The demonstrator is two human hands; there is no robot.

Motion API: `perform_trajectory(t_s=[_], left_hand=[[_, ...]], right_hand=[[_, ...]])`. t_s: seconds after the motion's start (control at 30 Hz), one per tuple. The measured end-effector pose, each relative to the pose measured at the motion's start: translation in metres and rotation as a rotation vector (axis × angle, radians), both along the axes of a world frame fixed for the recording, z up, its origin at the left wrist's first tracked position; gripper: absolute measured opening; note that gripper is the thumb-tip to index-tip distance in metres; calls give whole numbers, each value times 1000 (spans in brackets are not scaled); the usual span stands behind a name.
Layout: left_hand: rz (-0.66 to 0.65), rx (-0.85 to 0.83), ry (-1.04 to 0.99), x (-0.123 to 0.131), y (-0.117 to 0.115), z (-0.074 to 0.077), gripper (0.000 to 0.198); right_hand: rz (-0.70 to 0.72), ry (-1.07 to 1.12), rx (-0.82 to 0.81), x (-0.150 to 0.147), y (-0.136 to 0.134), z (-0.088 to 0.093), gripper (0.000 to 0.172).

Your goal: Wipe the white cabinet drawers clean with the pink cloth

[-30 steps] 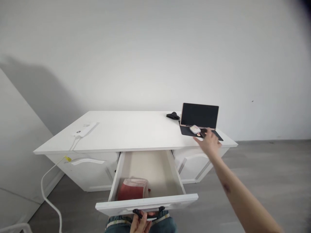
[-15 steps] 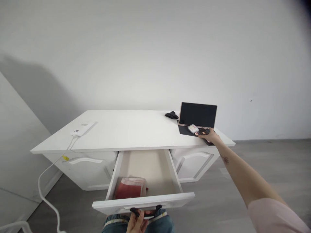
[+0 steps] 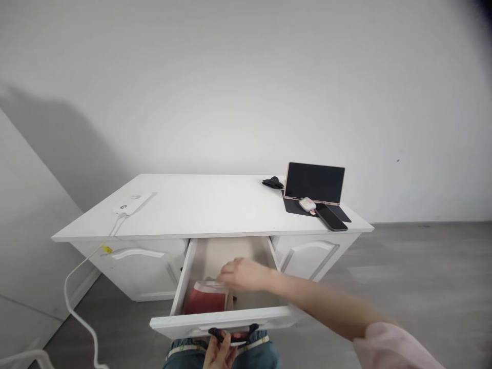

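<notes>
My left hand (image 3: pixel 220 352) is closed round the black handle (image 3: pixel 234 336) on the front of the pulled-out white drawer (image 3: pixel 265 314). Inside the drawer, at its left front, lies a red and pale pink pouch (image 3: pixel 206 300). Over the drawer, just above and right of the pouch, hovers my right hand (image 3: pixel 246 274). Motion smears its fingers, and I cannot tell whether it touches the pouch. On the right of the desk a dark phone (image 3: pixel 330 218) lies beside a small white case (image 3: pixel 307 204), in front of a propped tablet (image 3: pixel 315 182).
A black folded item (image 3: pixel 273 183) sits left of the tablet on the white desk (image 3: pixel 207 205). At the desk's left is a white power strip (image 3: pixel 132 203), whose cord (image 3: pixel 73 307) hangs down to the floor. Cabinet doors flank the drawer.
My right hand has left the phone area by the tablet and swung down and left over the drawer. The phone now lies uncovered, black face up. My left hand stays on the handle.
</notes>
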State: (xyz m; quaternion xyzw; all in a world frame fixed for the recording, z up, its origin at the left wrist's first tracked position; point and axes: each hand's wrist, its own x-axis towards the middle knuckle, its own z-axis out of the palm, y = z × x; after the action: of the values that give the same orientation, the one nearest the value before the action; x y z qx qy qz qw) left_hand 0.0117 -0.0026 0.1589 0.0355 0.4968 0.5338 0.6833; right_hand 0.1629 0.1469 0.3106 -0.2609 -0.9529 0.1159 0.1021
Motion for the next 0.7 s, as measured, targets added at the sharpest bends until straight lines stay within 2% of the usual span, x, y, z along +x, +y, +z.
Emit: perform_trajectory(t_s=[0.03, 0.1, 0.13, 0.2, 0.27, 0.37, 0.53, 0.7], left_hand=[[8, 0, -2, 0, 0, 0, 37], [42, -10, -3, 1, -1, 3, 38], [53, -10, -4, 1, -2, 5, 38], [38, 8, -11, 2, -3, 9, 37], [4, 34, -16, 3, -4, 14, 36], [-28, 53, -25, 4, -5, 16, 41], [-31, 55, -1, 4, -4, 10, 47], [-27, 34, 31, 4, -4, 2, 52]], right_hand=[[152, -73, -90, -24, -1, -16, 41], [318, -104, -252, -64, 1, -48, 41], [333, -76, -309, -79, 3, -63, 35], [260, -13, -382, -103, 6, -87, 25], [185, 18, -392, -116, 8, -102, 24], [137, 16, -373, -116, 8, -111, 26], [207, -62, -248, -88, 6, -116, 40], [64, -101, -164, -77, 25, -121, 36]])
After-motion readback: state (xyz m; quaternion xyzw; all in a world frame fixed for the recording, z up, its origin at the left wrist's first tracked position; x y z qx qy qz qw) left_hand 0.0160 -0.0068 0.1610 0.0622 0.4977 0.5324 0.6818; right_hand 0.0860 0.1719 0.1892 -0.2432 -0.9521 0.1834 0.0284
